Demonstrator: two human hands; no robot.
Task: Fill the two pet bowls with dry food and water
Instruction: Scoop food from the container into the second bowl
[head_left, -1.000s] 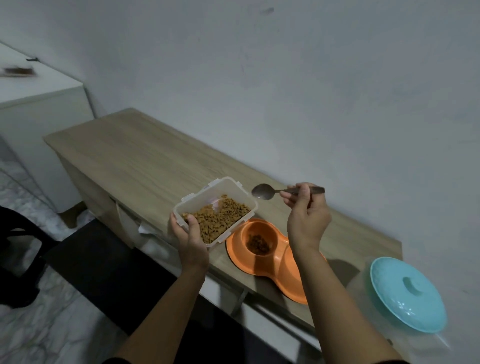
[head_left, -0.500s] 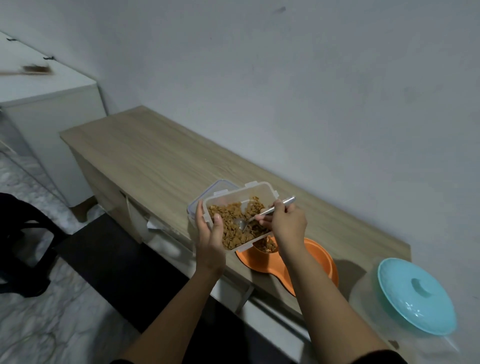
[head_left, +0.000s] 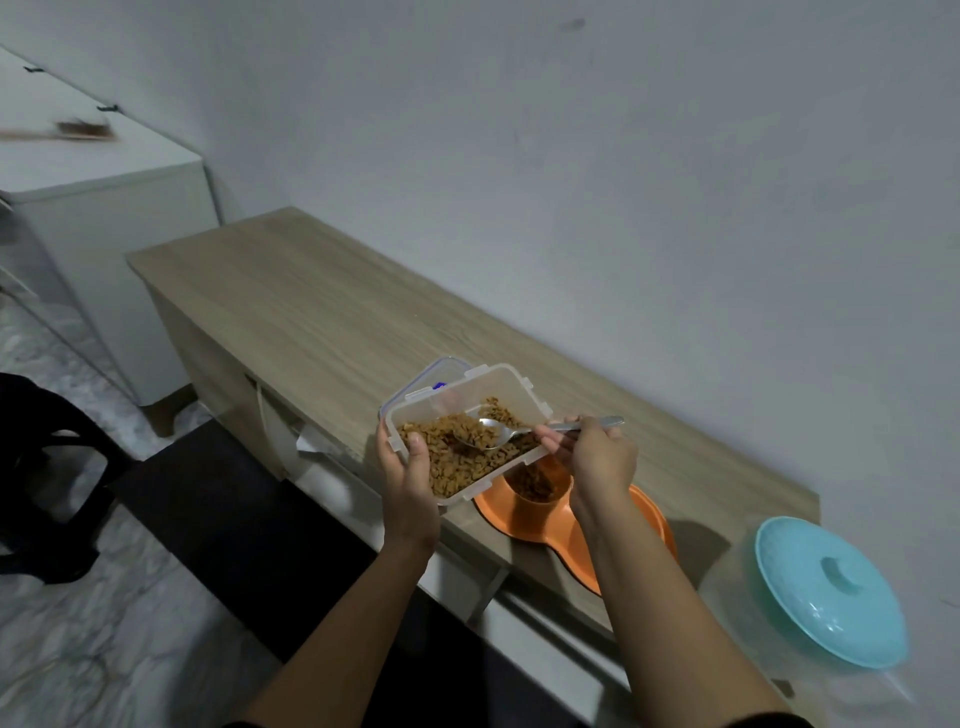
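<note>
Pet bowls (head_left: 524, 525), moulded as one orange double dish, sit at the near edge of a long wooden table (head_left: 311, 312) that runs along a pale wall (head_left: 623, 156). Only the left well can be seen properly; it already has brown dry food in it, while the right well is mostly hidden behind the person's right forearm. To the right, near the table's end, stands a clear water jug (head_left: 727, 587) capped with a turquoise lid (head_left: 826, 587). Off to the left is a white cabinet (head_left: 104, 218), and a black chair (head_left: 47, 467) stands on the marbled floor.

Above the left well, tilted toward the person, is a clear plastic container (head_left: 514, 389) about half full of kibble (head_left: 457, 467). Its lid (head_left: 441, 371) appears to lie just behind it on the table. The left hand (head_left: 408, 483) is wrapped around the container's near left corner, thumb on the rim and fingers beneath. The right hand (head_left: 597, 457) is closed on the handle of a metal spoon (head_left: 498, 431), whose bowl lies among the kibble inside the container, partly loaded.
</note>
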